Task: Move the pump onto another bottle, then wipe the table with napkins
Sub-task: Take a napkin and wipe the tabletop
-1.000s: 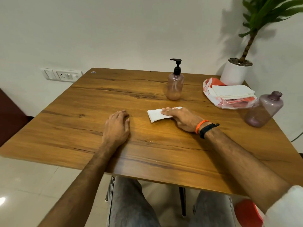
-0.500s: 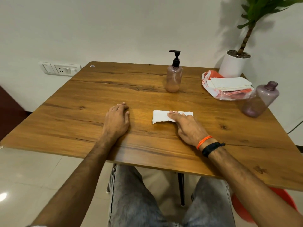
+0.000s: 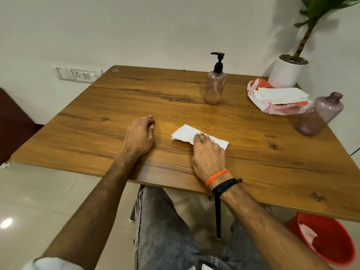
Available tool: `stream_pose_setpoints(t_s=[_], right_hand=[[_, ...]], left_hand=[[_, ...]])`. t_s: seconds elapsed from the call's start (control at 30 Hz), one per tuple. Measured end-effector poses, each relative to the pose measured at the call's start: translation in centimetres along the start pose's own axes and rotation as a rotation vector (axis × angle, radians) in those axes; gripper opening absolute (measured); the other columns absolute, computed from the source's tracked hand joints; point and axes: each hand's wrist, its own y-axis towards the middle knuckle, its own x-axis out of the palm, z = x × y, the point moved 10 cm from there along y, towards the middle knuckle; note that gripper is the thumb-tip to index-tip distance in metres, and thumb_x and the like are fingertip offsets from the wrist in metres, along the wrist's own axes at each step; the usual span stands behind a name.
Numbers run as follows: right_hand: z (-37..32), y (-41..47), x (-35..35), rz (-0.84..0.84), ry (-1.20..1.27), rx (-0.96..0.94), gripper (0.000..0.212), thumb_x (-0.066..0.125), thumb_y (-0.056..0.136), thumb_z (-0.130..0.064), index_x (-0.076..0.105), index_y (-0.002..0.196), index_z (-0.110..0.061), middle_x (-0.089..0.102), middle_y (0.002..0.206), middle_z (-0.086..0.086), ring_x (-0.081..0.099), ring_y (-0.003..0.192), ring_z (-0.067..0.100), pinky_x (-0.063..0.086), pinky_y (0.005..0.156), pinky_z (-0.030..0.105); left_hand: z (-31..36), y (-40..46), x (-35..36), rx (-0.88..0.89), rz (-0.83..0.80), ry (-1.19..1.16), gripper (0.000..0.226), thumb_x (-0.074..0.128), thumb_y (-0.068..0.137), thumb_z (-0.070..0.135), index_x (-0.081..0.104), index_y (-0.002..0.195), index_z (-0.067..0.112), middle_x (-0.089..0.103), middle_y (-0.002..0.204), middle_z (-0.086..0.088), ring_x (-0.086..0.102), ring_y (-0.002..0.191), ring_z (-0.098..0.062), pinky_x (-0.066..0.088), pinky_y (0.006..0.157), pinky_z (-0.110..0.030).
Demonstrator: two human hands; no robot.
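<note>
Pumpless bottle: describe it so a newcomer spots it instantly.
Find the white plant pot at the far right corner of the wooden table. The napkin pack lies before it; the purplish open-necked bottle sits just nearer. Unlike the pump bottle, it has no black pump.

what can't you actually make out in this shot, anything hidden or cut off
- Head view: napkin middle and underside, covered by the right hand.
- Head view: plant top, cut off by the upper edge.
- Head view: red bin far side, hidden behind the table.
- Head view: napkin pack print, too small to read.
</note>
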Motion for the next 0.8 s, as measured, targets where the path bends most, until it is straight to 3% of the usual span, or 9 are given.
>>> stream_pose_setpoints(t_s=[0.3, 0.47, 0.57, 0.63, 0.73, 0.8], right_hand=[[-2.8, -0.4, 0.8, 0.026, 0.002, -0.057, 0.056, 0.034, 0.099, -0.011, 0.015, 0.151, -0.004, 0.017, 0.160, 0.014, 0.017, 0.148, 0.027, 0.025, 0.115, 0.040], [-5.7, -1.9, 1.3, 0.037, 0.006, -0.303, 0.059, 0.035, 0.095, -0.009, 0.018, 0.152, -0.012, 0.018, 0.161, 0.008, 0.019, 0.148, 0.023, 0.025, 0.115, 0.040], [-6.1, -3.2, 1.7, -0.039, 0.034, -0.457, 0.061, 0.034, 0.094, -0.012, 0.019, 0.153, -0.019, 0.016, 0.161, 0.001, 0.018, 0.148, 0.019, 0.021, 0.118, 0.038], [-6.2, -4.2, 1.3, -0.093, 0.072, -0.565, 0.058, 0.035, 0.094, -0.019, 0.025, 0.151, -0.023, 0.023, 0.160, -0.003, 0.024, 0.146, 0.017, 0.027, 0.118, 0.039], [-6.0, -4.9, -0.2, -0.099, 0.231, -0.661, 0.045, 0.042, 0.098, -0.015, 0.046, 0.141, -0.030, 0.050, 0.144, -0.007, 0.051, 0.128, 0.015, 0.044, 0.103, 0.035], [-5.4, -4.6, -0.8, -0.205, 0.550, -0.627, 0.034, 0.046, 0.100, -0.016, 0.063, 0.122, -0.035, 0.070, 0.111, -0.008, 0.064, 0.093, 0.011, 0.050, 0.080, 0.030]], left_hand=[[-1.9, 0.0, -1.1, 0.023, -0.020, 0.012, 0.034, 0.047, 0.095, 0.012, 0.059, 0.127, 0.008, 0.054, 0.140, -0.006, 0.049, 0.129, -0.026, 0.034, 0.111, -0.038], [-2.6, -0.2, -1.5, 0.038, -0.041, -0.005, 0.035, 0.047, 0.096, 0.011, 0.059, 0.128, 0.009, 0.054, 0.141, -0.005, 0.047, 0.131, -0.024, 0.034, 0.112, -0.039], [-2.9, -0.2, -1.8, 0.032, -0.027, -0.020, 0.034, 0.047, 0.095, 0.010, 0.060, 0.127, 0.008, 0.055, 0.139, -0.006, 0.049, 0.130, -0.025, 0.034, 0.112, -0.038], [-2.9, -0.2, -1.8, 0.031, -0.025, -0.026, 0.034, 0.048, 0.095, 0.010, 0.060, 0.127, 0.009, 0.056, 0.139, -0.006, 0.049, 0.129, -0.025, 0.034, 0.112, -0.037], [-2.8, -0.2, -1.7, 0.030, -0.034, -0.022, 0.034, 0.048, 0.095, 0.012, 0.060, 0.127, 0.009, 0.055, 0.139, -0.005, 0.049, 0.129, -0.024, 0.034, 0.112, -0.038], [-2.9, -0.3, -1.8, 0.020, -0.037, -0.024, 0.034, 0.048, 0.096, 0.012, 0.060, 0.128, 0.009, 0.055, 0.139, -0.005, 0.048, 0.129, -0.024, 0.035, 0.112, -0.037]])
